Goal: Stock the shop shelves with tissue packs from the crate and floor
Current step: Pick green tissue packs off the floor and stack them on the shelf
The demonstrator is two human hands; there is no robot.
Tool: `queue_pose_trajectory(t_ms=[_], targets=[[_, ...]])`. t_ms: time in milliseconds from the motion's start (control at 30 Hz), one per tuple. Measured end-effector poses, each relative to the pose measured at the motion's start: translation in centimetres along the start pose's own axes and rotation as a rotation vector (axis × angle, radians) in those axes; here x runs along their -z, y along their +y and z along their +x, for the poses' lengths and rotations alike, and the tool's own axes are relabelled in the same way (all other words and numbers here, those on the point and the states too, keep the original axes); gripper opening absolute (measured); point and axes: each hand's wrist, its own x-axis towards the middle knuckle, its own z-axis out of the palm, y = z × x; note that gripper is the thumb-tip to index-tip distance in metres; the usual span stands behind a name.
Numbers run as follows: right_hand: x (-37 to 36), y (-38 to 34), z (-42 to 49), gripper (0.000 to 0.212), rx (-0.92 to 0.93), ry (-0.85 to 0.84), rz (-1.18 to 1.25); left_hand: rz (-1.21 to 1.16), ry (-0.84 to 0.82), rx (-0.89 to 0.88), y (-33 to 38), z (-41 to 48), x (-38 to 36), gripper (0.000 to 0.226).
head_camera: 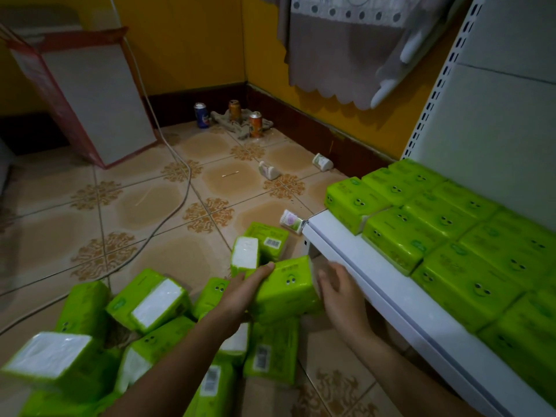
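A person is bending over the floor and holding one green tissue pack (285, 291) between two hands. The left hand (249, 284) is pressing flat against the pack's left side, with the fingers lying straight. The right hand (340, 299) is wrapping its fingers round the pack's right end. The hands are apart, with the pack squeezed between them.

The pack is hanging in the air just beside the front edge of the white shelf (376, 281), lower than its top. It is sitting right above the pile of packs (150, 302) on the floor, which is spreading out to the left and under the arms.

More green packs (436, 236) are lying in rows on the shelf. One pack at the far corner is sticking out over the end edge. A bare white strip is showing along the front of the shelf.

The tiled floor (144, 206) is opening up behind the pile. A pale cable (183, 188) is snaking across it. A board with a red rim (99, 100) is leaning at the back left. Three cans (255, 123) are standing in the corner, and a few small white tubs (269, 170) are lying near the wall.
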Motion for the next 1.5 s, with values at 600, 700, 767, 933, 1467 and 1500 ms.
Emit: queue_pose_trajectory(t_ms=[600, 700, 767, 933, 1467, 1500], targets=[[-0.5, -0.4, 0.5, 0.069, 0.089, -0.054, 0.245, 0.097, -0.236, -0.02, 0.6, -1.3, 1.3, 0.085], [-0.8, -0.1, 0.7, 0.066, 0.04, -0.02, 0.252, 0.136, -0.142, -0.201, -0.1, -1.4, 0.2, 0.062], [-1.0, 0.1, 0.7, 0.055, 0.025, -0.006, 0.24, 0.06, -0.138, -0.185, -0.3, -1.2, -0.1, 0.055], [-1.1, 0.7, 0.0, 0.072, 0.073, -0.078, 0.139, -0.007, -0.036, -0.216, -0.6, -0.7, -0.2, 0.042], [-1.3, -2.4, -0.1, 0.111, 0.284, -0.165, 0.008, -0.041, -0.08, -0.307, 1.3, 1.4, 2.5, 0.083], [-1.3, -2.9, 0.2, 0.11, 0.287, -0.183, 0.014, -0.049, -0.079, -0.312, 1.7, 1.5, 2.6, 0.071]])
